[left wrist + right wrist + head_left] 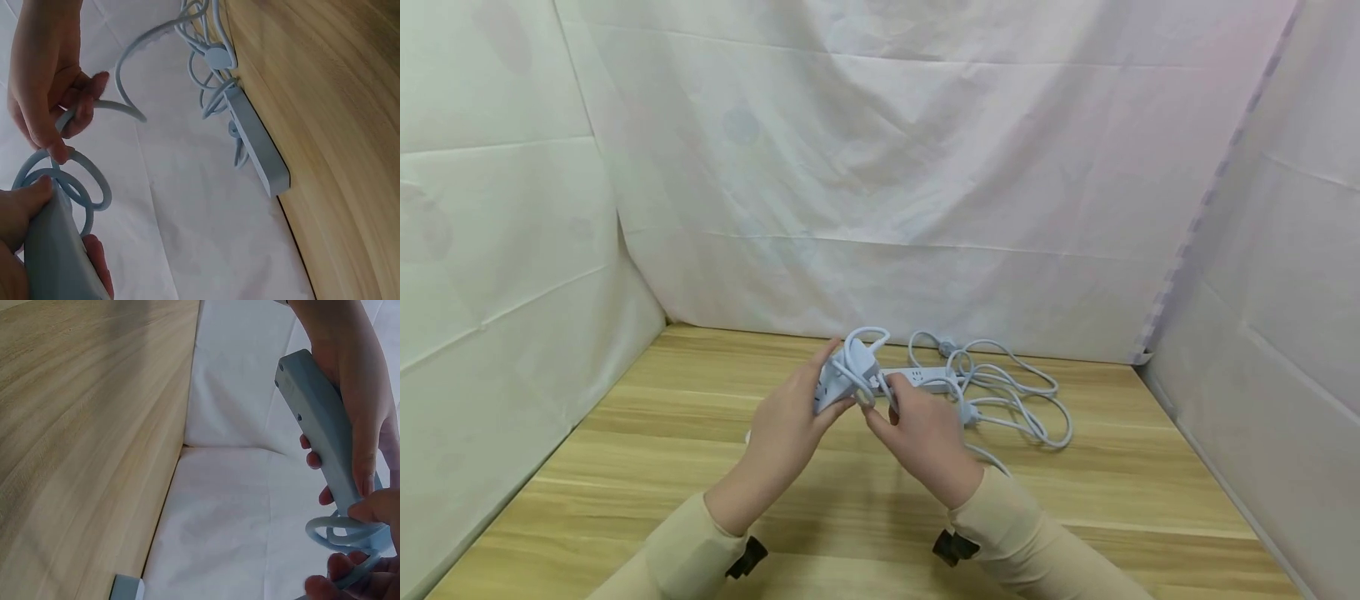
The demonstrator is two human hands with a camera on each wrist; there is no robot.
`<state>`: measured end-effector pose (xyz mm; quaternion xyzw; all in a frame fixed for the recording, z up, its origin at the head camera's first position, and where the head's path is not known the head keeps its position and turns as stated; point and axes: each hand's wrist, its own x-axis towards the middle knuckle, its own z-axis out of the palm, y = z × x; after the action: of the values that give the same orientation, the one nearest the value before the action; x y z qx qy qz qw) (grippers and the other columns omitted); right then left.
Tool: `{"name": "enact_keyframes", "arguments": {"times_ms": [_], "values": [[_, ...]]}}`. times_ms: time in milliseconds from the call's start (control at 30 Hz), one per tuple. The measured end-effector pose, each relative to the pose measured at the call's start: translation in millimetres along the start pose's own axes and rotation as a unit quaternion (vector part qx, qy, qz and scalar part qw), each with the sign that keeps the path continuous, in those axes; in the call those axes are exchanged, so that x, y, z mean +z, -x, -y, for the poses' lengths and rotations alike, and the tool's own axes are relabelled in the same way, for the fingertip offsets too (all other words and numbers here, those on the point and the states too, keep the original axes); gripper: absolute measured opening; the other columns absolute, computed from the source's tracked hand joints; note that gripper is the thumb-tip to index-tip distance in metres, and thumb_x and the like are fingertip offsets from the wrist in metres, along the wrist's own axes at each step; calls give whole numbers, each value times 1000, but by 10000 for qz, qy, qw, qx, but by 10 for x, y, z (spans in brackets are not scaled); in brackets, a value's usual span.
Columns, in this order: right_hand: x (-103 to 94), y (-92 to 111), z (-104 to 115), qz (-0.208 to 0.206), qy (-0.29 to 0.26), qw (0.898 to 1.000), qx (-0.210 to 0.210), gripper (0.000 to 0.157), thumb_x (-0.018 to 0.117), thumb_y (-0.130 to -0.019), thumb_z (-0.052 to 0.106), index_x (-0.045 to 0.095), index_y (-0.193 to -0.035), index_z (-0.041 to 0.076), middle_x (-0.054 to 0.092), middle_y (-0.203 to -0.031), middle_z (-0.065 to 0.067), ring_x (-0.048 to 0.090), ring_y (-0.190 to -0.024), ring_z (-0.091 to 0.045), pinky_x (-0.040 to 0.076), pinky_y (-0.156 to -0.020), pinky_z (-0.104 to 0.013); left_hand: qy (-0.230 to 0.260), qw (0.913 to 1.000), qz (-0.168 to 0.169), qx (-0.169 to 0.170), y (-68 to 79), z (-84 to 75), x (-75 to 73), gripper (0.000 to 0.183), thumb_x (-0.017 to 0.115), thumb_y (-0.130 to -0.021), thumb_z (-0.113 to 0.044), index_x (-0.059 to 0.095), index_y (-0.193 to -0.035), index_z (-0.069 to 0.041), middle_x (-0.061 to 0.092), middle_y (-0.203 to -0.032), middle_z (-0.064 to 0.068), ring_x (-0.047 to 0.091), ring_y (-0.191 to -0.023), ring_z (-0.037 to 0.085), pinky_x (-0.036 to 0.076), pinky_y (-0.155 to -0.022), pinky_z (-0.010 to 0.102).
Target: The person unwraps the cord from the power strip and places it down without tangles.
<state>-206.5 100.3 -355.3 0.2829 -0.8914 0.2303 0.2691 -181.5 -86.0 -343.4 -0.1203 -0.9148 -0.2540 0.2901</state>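
My left hand point(782, 421) grips a pale blue-white power strip point(826, 390), lifted off the table and tilted. A blocky part point(863, 357) that looks like a plug sits at its far end, partly covered by loops of cord. With thumb and fingers my right hand point(928, 437) holds the cord point(94, 178) right beside that end. In the left wrist view the cord curls in loops over the strip's end, and the left thumb touches it. The right wrist view shows the strip's back point(322, 419), with left fingers wrapped round it.
Behind the hands a second power strip point(928, 379) lies on the wooden table point(865, 533). Tangled cords point(1022, 392) spread to its right, with one plug point(948, 347) at the back and another point(970, 413) nearer. White cloth point(887, 167) hangs round the back and sides.
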Motion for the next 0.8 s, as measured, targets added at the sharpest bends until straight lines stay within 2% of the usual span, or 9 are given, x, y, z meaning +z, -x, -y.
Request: {"name": "enact_keyframes", "arguments": {"times_ms": [133, 267, 400, 533, 700, 800], "values": [[20, -25, -14, -478, 380, 9978, -276, 25, 73, -87, 29, 64, -98, 9, 42, -55, 12, 29, -39, 0, 23, -36, -20, -240, 9996, -111, -59, -28, 1, 14, 78, 77, -84, -32, 34, -148, -21, 67, -102, 12, 64, -76, 25, 49, -53, 40], [50, -55, -44, -712, 654, 9940, -507, 22, 74, -86, 28, 65, -92, 9, 41, -52, 12, 27, -39, 0, 21, -36, -19, -541, 9981, -280, -1, -46, 26, 35, 81, 78, -84, -32, 31, -147, -13, 67, -97, 14, 63, -68, 25, 46, -47, 37], [69, -68, -61, -775, 873, 9908, -686, 16, 73, -86, 24, 64, -88, 11, 43, -50, 12, 26, -37, 0, 19, -36, -19, -954, 9929, -637, 311, -50, 106, 95, 79, 81, -81, -32, 35, -139, -4, 66, -87, 14, 59, -57, 24, 42, -43, 36], [61, -76, -59, -781, 985, 9874, -962, 16, 73, -86, 18, 60, -79, 14, 46, -50, 11, 28, -38, 0, 20, -37, -19, -1299, 9848, -912, 704, -38, 210, 159, 71, 84, -78, -29, 42, -127, -2, 63, -76, 13, 52, -50, 22, 38, -39, 34], [36, -105, -93, -812, 1087, 9816, -1344, 31, 68, -85, 7, 46, -66, 17, 37, -49, 9, 23, -42, -2, 18, -41, -20, -1526, 9795, -908, 954, -14, 288, 181, 66, 87, -73, -28, 49, -120, -2, 63, -75, 11, 56, -52, 25, 41, -41, 37], [24, -120, -135, -939, 1110, 9770, -1559, 32, 63, -83, 1, 44, -64, 18, 32, -50, 8, 18, -44, -4, 15, -43, -21, -1721, 9765, -749, 1062, -9, 314, 169, 64, 88, -71, -30, 53, -117, -5, 64, -80, 8, 57, -55, 24, 43, -42, 36]]}}
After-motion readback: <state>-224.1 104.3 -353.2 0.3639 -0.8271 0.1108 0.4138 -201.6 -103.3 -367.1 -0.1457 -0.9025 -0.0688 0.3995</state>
